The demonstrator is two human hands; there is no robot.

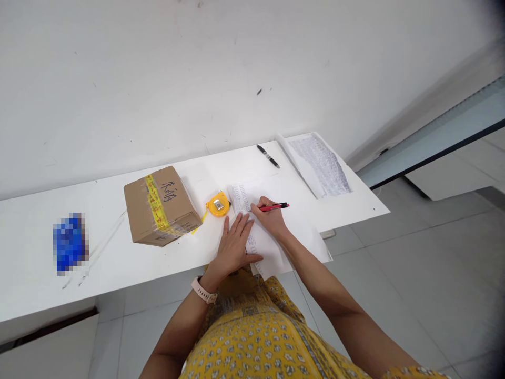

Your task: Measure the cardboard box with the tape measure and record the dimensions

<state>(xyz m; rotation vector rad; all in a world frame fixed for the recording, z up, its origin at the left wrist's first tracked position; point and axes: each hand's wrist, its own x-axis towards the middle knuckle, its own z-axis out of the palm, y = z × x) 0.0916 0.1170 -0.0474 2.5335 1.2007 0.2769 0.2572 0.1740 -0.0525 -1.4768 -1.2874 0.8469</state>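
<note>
My right hand grips a red pen with a black end, its writing tip low over a sheet of paper. Handwriting shows along the paper's left part. Flat on the same paper lies my left hand, fingers spread, a pale watch band on its wrist. Just beyond the left fingertips sits a yellow tape measure, with a short length of yellow tape running out toward the box. A brown cardboard box, sealed with yellow printed tape and marked in dark handwriting, stands to its left.
The white table runs along a white wall. A black pen lies at the back, beside a sheet covered in writing on the right. A blurred blue object lies at the far left. Tiled floor shows past the table's right edge.
</note>
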